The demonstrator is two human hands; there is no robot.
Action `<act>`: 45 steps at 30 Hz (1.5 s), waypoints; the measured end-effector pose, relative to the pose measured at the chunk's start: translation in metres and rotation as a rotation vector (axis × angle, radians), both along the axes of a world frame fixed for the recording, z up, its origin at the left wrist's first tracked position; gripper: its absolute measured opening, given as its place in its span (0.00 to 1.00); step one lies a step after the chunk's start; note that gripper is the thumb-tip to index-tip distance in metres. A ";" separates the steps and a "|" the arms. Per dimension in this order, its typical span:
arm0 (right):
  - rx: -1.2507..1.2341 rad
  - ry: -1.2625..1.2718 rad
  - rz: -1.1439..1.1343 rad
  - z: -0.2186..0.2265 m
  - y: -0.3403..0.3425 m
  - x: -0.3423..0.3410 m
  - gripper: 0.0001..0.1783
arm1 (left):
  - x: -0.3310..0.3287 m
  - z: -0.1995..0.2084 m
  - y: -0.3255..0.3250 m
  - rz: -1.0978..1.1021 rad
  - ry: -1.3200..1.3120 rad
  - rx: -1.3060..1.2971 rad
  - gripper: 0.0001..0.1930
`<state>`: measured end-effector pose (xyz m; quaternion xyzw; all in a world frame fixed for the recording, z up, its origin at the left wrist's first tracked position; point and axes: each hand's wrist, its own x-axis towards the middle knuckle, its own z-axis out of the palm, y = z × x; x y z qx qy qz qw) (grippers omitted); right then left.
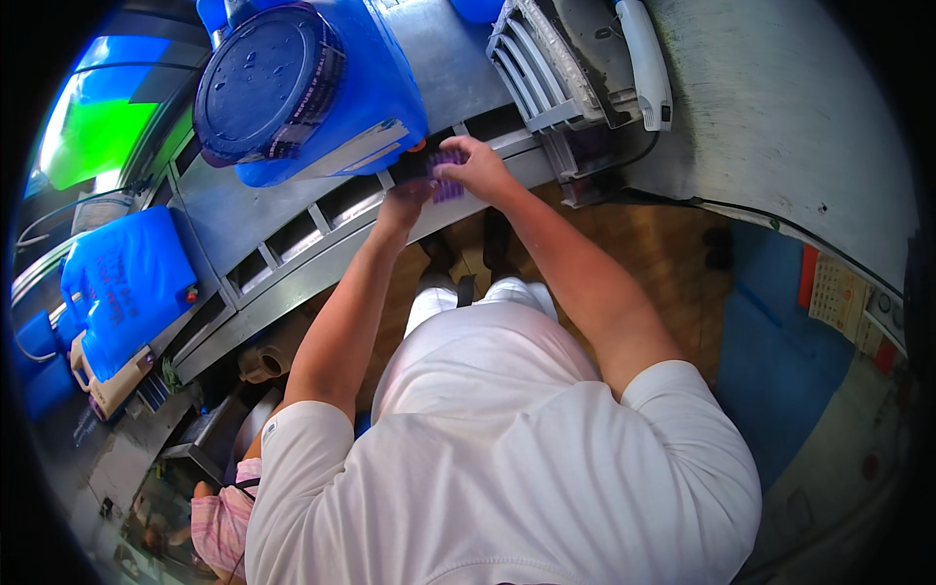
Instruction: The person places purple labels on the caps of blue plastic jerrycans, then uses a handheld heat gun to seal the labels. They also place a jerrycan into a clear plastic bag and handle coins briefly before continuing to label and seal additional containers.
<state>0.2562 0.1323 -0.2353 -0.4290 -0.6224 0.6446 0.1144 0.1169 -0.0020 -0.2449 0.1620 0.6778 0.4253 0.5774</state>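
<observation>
Both my hands are together at the metal counter's front edge, just right of a big blue water jug. Between them is a small purple, see-through piece with paler marks, perhaps plastic film. My left hand has its fingers closed at the piece's left edge. On the upper right side, my right hand curls its fingers and thumb round it. The jug has a wide dark blue lid dotted with water drops, with a printed purple band round its rim. A small orange-red spot on the jug is close to my fingers.
Slots run along the metal counter. Another blue jug stands at left. A metal rack-like unit and a white handled thing are at upper right, with a dark cable below. Someone in pink striped clothing is at lower left.
</observation>
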 end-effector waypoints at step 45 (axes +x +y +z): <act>0.895 -0.034 0.156 0.070 0.025 -0.002 0.11 | -0.020 -0.071 0.030 0.003 0.671 0.044 0.11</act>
